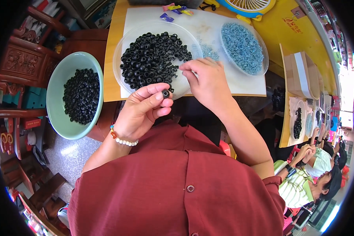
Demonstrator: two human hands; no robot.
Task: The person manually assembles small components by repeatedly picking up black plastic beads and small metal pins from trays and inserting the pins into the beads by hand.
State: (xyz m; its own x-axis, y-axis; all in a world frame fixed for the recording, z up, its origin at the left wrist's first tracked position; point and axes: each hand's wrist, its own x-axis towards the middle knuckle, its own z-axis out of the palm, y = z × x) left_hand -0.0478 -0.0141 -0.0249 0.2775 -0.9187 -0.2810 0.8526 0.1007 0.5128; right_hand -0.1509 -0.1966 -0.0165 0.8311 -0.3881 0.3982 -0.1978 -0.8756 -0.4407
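My left hand [145, 103] pinches one hollow black cap-like piece [166, 93] between thumb and fingers, its round opening turned up. Above the clear round tray [119, 53] hovers my right hand [206, 78], thumb and fingertips pressed together; whatever they may hold is too small to make out. Larger hollow black pieces [139, 63] fill the tray's left side and top. Much smaller black pieces [170, 72] lie loose in its middle, just left of my right fingertips.
On my left stands a pale green basin [53, 96] with many black pieces. Rightward, a second clear tray [264, 59] carries small bluish transparent pieces [242, 47]. Coloured wrappers [177, 8] lie at the table's far side. Other people [303, 177] sit at a table on the right.
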